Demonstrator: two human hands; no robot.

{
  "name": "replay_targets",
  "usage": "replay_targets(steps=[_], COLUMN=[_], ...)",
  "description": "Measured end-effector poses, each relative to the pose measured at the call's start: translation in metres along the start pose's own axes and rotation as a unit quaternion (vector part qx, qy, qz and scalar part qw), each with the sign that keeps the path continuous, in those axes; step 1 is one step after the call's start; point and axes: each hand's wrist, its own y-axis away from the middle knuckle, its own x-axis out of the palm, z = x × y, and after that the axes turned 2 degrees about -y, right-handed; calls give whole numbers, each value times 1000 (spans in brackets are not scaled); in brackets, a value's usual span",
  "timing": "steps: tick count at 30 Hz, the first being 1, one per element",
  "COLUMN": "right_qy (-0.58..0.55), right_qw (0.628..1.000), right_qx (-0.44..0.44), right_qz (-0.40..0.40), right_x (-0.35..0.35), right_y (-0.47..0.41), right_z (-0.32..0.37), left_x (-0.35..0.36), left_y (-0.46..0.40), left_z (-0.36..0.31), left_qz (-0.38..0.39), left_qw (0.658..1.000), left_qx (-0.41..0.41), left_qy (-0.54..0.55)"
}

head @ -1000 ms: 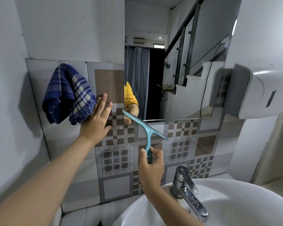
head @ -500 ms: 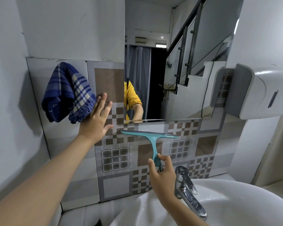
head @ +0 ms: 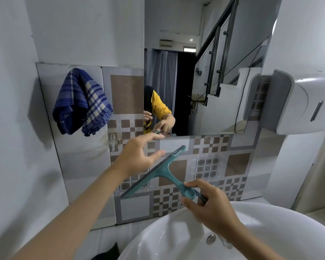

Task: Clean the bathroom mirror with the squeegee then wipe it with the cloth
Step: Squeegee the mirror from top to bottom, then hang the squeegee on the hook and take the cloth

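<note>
Teal plastic squeegee (head: pixel 164 173) gripped by handle in right hand (head: pixel 210 205), blade axis slanted up-right. Left hand (head: pixel 139 156) open, empty, nearer blue checked cloth (head: pixel 82 102), hung up-left; wall mirror (head: pixel 201 72) above.

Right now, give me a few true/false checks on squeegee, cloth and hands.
1. The right hand holds the squeegee by its handle. True.
2. The squeegee blade is pressed on the mirror. False: it is below the mirror, in front of the tiled wall.
3. The cloth hangs on the wall left of the mirror. True.
4. The left hand grips the cloth. False: it is open, away from the cloth, near the squeegee blade.
</note>
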Motion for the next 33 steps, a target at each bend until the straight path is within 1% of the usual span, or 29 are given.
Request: replay_targets(steps=[3, 5, 8, 11, 14, 16, 19, 22, 23, 24, 26, 28, 30, 33], right_qy=[51, 85, 86, 77, 88, 117, 163, 186, 166, 122, -14, -148, -202, -224], right_qw=[997, 993, 991, 990, 985, 975, 954, 944, 950, 961, 983, 983, 975, 969], right_qx=[-25, -53, -81, -103, -134, -182, -251, -268, -256, -234, -170, -103, -89, -100], right_qz=[49, 57, 59, 64, 69, 60, 13, -56, -73, -79, -63, -32, -14, 4], right_x=[-7, -11, -16, -20, -24, -28, -34, -31, -28, -25, -17, -4, 13, 44], right_y=[-3, -5, -7, -11, -19, -27, -44, -58, -62, -65, -73, -84, -94, -110], right_z=[1, 3, 5, 6, 10, 12, 11, 10, 11, 15, 25, 34, 41, 48], left_x=[7, 9, 10, 10, 8, 6, 3, 2, 3, 3, 6, 11, 17, 23], left_y=[11, 15, 20, 24, 24, 25, 29, 33, 36, 39, 46, 54, 62, 77], left_z=[-18, -22, -24, -23, -20, -17, -9, -2, 1, 4, 12, 22, 30, 44], left_qz=[161, 228, 264, 268, 254, 239, 209, 161, 139, 114, 66, 32, 1, -62], left_qw=[986, 973, 963, 961, 965, 969, 974, 978, 979, 979, 979, 977, 980, 983], left_qx=[-36, -44, -46, -62, -66, -66, -78, -92, -98, -103, -109, -113, -118, -124], left_qy=[36, 17, -14, -10, -1, 12, 48, 95, 113, 131, 160, 178, 162, 122])
